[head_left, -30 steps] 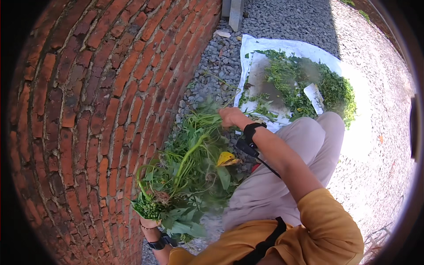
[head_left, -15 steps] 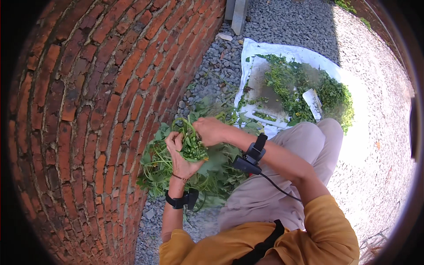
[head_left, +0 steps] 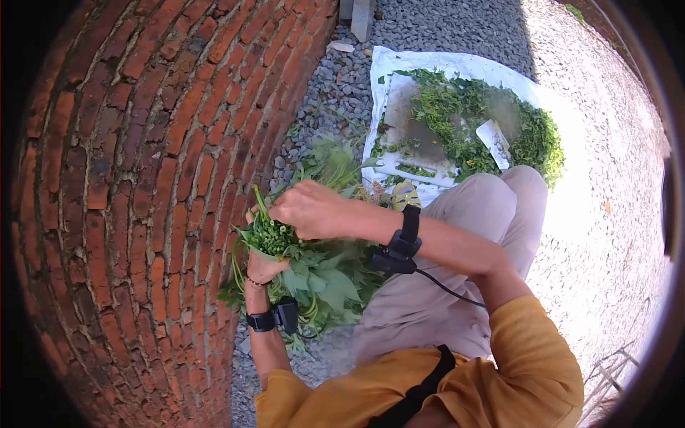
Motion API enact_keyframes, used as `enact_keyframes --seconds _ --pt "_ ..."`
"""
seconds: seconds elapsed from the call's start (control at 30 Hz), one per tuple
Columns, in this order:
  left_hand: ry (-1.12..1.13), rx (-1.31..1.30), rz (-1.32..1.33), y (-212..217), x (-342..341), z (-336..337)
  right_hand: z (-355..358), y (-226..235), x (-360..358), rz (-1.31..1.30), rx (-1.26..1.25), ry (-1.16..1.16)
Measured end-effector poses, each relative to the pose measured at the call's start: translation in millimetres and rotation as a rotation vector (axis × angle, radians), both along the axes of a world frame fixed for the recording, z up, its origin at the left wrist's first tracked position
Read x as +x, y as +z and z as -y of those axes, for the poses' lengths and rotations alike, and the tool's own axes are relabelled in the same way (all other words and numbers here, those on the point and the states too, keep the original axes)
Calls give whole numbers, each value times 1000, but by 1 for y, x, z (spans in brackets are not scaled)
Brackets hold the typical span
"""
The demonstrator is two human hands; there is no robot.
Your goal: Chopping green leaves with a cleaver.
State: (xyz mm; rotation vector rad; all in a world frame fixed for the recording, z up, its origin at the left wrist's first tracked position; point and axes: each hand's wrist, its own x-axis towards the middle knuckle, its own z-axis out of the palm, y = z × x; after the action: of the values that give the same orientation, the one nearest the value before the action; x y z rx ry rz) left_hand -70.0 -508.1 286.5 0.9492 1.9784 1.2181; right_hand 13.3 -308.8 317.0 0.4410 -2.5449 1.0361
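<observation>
My left hand (head_left: 268,268) grips a thick bundle of leafy green stems (head_left: 270,235), its hollow cut ends bunched upward. Close against the top of that bundle is my right hand (head_left: 307,209), its fingers curled in a pinch around a green stem that sticks up beside them. Broad leaves (head_left: 332,277) of the greens hang below and to the right of my left hand. Part of my left hand's fingers is hidden behind the stems.
A brick wall (head_left: 135,214) rises close on the left. Ahead, a white sheet (head_left: 457,63) on gravel (head_left: 449,28) bears a stained white board (head_left: 399,118), chopped greens (head_left: 464,107) and a pale flat rectangular piece (head_left: 494,143). My bent knees (head_left: 492,200) are at the right.
Both hands and the bundle have shifted left, toward the wall. The stem ends now face up more, and the long stem looped over the bundle earlier now stands upright by my right fingers.
</observation>
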Motion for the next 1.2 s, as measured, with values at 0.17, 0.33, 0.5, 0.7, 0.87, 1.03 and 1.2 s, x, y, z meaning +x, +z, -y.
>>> enact_keyframes --seconds 0.17,0.33,0.5,0.7,0.87,1.03,1.2 --pt "-36 -94 -80 -6 -1 4 -8 8 -1 -98 34 1" --pt "177 90 -4 -7 6 -22 -31 29 -5 -61 138 -67" --pt "305 47 -41 22 -37 -2 -105 69 46 -216 -74 -358" --pt "392 60 -404 107 -102 20 -220 89 178 -29 -134 -864" --pt "514 14 -897 200 -142 -6 -256 70 279 218 -177 -1134" --pt "390 -179 -1375 244 -152 -87 -265 34 340 402 -215 -1158" --pt "108 -56 -1512 210 -132 -215 -276 -18 358 515 112 -1104"
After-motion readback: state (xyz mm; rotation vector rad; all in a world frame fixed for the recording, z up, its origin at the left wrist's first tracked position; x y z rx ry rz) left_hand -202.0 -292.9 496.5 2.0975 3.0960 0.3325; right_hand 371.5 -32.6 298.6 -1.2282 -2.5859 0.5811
